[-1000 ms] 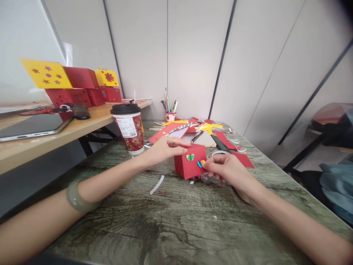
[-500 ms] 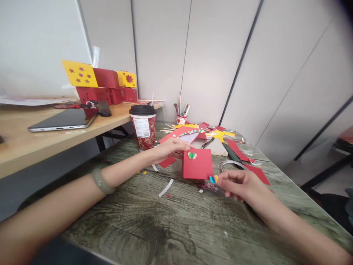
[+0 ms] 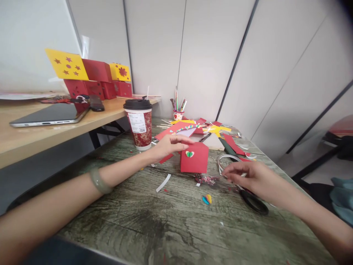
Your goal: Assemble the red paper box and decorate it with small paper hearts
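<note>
A red paper box (image 3: 194, 162) with a green-and-cream heart on its front stands on the table. My left hand (image 3: 172, 145) grips its upper left edge, thumb at the near side and fingers along the top. In front of the box lies a folded paper heart (image 3: 207, 199), blue and yellow. My right hand (image 3: 248, 178) is to the right of the box, fingers loosely curled and apart, with nothing visible in them. Just behind its fingertips is a white roll of tape (image 3: 220, 162). Below the hand shows a black scissors handle (image 3: 254, 202); the blades are hidden.
A lidded paper cup (image 3: 139, 127) stands at left beside a raised wooden shelf (image 3: 110, 114) bearing a tablet (image 3: 49, 114) and red and yellow boxes (image 3: 96, 70). Paper scraps, sticks and a pen cup (image 3: 178, 115) are at the back. A white strip (image 3: 163, 183) lies nearer.
My right hand has let go of the blue-and-yellow heart, which now lies on the table, and has moved right, by the tape. My left hand stays at the red box.
</note>
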`<state>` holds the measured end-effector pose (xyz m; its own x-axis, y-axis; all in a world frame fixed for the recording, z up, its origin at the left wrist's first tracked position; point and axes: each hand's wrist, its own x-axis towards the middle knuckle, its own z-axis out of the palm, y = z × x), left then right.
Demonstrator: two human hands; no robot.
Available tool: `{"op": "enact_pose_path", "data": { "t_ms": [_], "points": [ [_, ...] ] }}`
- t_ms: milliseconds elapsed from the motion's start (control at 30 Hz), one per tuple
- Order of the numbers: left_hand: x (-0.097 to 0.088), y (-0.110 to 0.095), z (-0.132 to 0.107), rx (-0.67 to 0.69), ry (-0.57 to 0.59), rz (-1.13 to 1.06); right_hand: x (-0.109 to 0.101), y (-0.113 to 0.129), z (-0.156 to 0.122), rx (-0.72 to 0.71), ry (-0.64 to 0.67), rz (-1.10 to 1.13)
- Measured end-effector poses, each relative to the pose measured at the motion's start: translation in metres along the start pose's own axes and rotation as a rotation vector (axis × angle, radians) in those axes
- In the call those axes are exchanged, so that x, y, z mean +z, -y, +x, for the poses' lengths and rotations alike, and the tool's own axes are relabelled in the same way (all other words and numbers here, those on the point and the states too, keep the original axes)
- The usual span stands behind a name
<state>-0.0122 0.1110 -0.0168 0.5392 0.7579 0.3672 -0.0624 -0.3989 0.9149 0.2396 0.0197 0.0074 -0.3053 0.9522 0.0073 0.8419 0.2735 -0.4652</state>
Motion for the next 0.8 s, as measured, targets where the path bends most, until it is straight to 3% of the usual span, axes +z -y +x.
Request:
{"op": "enact_pose_path", "data": {
  "t_ms": [100,300,533,800],
  "points": [
    [0.002,-0.002,-0.002,0.093,0.054,0.131,-0.005,-0.009,0.003,0.002,-0.126,-0.217],
    [-0.002,0.000,-0.002,0.195,0.109,0.169,0.010,-0.031,0.011,0.034,-0.133,-0.291],
    [0.004,-0.007,-0.005,0.324,-0.209,0.245,0.012,-0.031,0.015,0.060,-0.145,-0.274],
    [0.027,-0.029,-0.017,0.444,-0.326,0.384,0.000,-0.034,0.015,-0.007,-0.056,-0.174]
  ]
}}
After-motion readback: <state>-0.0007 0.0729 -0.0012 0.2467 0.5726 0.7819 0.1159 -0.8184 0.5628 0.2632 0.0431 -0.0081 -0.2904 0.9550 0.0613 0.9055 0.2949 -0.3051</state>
